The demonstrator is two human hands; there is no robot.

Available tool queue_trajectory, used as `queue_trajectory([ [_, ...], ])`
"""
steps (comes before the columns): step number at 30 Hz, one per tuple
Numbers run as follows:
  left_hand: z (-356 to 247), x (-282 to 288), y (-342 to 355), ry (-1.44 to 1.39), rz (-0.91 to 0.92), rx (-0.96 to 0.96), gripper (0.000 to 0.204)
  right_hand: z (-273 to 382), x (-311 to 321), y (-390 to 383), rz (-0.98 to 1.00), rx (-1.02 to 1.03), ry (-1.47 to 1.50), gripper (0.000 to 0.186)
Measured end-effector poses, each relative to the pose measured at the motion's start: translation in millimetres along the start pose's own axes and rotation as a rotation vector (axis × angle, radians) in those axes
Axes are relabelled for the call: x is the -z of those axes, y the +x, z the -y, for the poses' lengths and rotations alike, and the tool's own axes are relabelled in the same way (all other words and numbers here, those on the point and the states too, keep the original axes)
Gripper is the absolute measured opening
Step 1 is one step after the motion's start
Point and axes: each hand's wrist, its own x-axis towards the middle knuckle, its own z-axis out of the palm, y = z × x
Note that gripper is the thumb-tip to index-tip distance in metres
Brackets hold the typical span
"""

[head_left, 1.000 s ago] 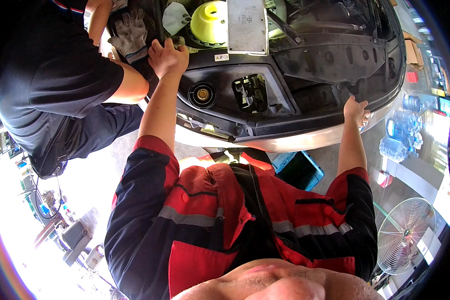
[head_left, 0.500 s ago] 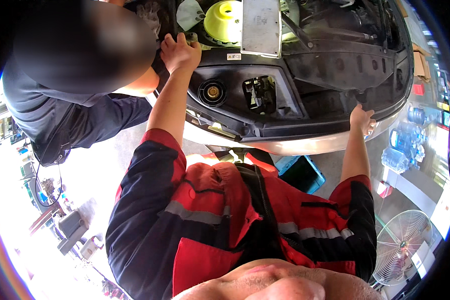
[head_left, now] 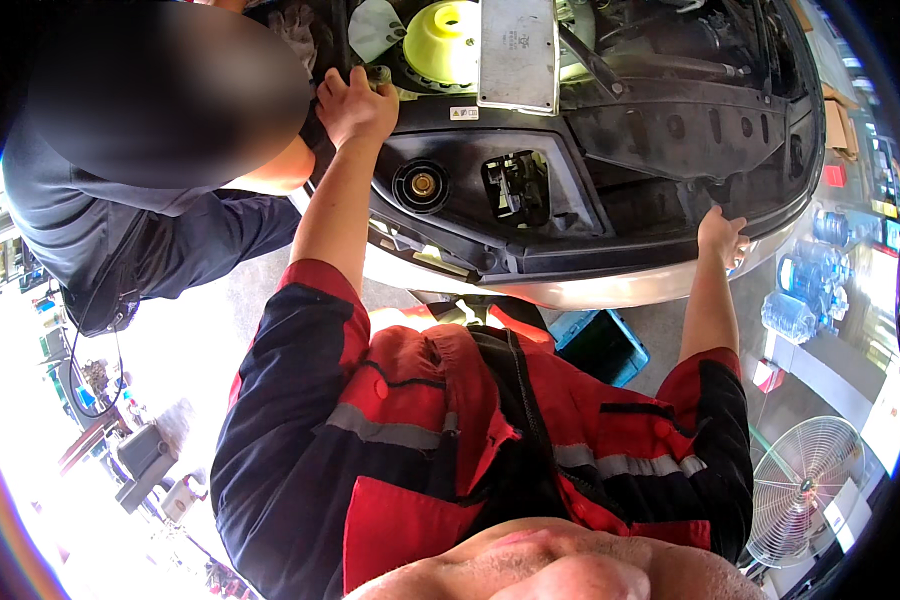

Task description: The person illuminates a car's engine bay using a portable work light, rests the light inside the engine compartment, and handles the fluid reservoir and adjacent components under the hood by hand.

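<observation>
My left hand reaches over the front left corner of an open car engine bay. Its fingers are bent and spread, close to a small round fitting beside the headlight. It cannot be seen whether they touch it. At the front right edge of the black plastic front panel is my right hand. One finger points up toward the panel and the others curl in; what they hold, if anything, is hidden. Between my hands lie a dark round cap with a brass-coloured centre and a square opening.
Another person in dark clothes bends close on my left. A bright yellow funnel-like part and a flat metal plate sit in the engine bay. Below the bumper is a blue crate. Water bottles and a fan stand right.
</observation>
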Motion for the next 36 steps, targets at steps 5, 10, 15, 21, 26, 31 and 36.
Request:
queue_trajectory([
  [5,1.7,-1.3,-0.4,-0.004,-0.002,-0.006,0.05,4.2,4.8,-4.0,0.023,-0.001,0.011,0.08],
  [10,-0.3,1.0,-0.8,0.008,0.031,0.0,0.05,0.7,2.5,-2.1,0.03,-0.004,0.018,0.08],
  [15,-0.2,1.6,-1.3,0.008,0.007,-0.001,0.049,0.5,2.8,-1.8,0.039,0.0,0.015,0.081],
  [21,-1.5,3.3,-0.7,0.007,0.049,0.011,0.05,0.1,4.5,-2.1,0.052,0.006,0.016,0.081],
  [26,0.8,2.0,-0.7,0.018,0.041,-0.003,0.051,-0.3,2.3,-1.0,0.04,0.004,0.0,0.081],
  [31,-1.1,1.8,-1.2,0.018,0.023,-0.005,0.05,0.7,5.3,-4.7,0.035,0.0,-0.008,0.08],
  [36,-0.6,1.3,1.0,0.008,0.027,0.022,0.049,-0.5,0.0,0.9,0.003,0.014,-0.027,0.08],
])
